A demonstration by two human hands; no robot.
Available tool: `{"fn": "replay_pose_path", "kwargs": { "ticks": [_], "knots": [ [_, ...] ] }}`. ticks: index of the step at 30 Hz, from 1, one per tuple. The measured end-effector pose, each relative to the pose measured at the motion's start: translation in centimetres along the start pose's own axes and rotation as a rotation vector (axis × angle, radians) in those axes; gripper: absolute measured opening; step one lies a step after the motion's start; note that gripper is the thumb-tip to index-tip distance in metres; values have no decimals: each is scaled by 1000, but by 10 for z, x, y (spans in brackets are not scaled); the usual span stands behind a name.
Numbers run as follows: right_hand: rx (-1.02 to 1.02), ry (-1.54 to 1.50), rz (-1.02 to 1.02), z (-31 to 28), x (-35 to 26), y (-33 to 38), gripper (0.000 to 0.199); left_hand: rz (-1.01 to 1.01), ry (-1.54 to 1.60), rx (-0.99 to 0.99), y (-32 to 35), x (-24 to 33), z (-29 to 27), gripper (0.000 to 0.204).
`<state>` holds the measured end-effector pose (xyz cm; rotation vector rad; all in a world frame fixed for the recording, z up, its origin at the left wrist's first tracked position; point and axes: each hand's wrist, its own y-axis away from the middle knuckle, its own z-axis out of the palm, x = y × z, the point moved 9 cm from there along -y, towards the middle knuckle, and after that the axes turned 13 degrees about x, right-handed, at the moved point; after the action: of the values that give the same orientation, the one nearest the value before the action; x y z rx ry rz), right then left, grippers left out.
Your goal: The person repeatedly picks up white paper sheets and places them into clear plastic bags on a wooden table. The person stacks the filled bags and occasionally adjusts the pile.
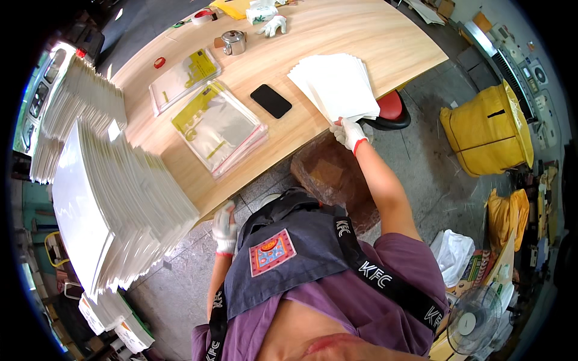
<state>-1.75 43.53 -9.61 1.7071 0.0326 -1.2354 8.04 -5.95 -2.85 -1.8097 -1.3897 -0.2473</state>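
Note:
My right hand (pixel 349 135), in a white glove with a red cuff, is at the near corner of a fanned stack of white sheets (pixel 337 87). Its bare fingertips pinch that corner; how many sheets they hold cannot be told. Down by the table's front edge hangs my left hand (pixel 224 230), gloved too, fingers loosely extended and nothing visible in them. Left of the white sheets lies a black phone (pixel 271 101). Beyond it are two piles of clear plastic bags with yellow-green print, a nearer pile (pixel 220 126) and a farther pile (pixel 183 81).
Tall stacks of white sheets (pixel 132 204) fill the table's left side. Farther back on the wooden table (pixel 385 36) are a metal cup (pixel 233 42), a spare glove (pixel 274 25) and tape (pixel 201 17). A red-black stool (pixel 391 112) and yellow sack (pixel 487 129) stand right.

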Motion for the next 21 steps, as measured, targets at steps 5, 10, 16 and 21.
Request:
{"fn": "replay_pose_path", "kwargs": {
  "ticks": [5, 10, 16, 21],
  "knots": [
    [60, -36, 78, 9, 5, -13, 16, 273, 39, 100, -112, 73, 20, 23],
    [3, -50, 48, 13, 6, -24, 11, 250, -575, -19, -158, 27, 67, 38],
    [-110, -280, 81, -17, 27, -24, 11, 126, -438, -395, -140, 6, 101, 37],
    [-308, -341, 160, -51, 37, 4, 19, -7, -473, -400, -155, 2, 88, 28]
  ]
}}
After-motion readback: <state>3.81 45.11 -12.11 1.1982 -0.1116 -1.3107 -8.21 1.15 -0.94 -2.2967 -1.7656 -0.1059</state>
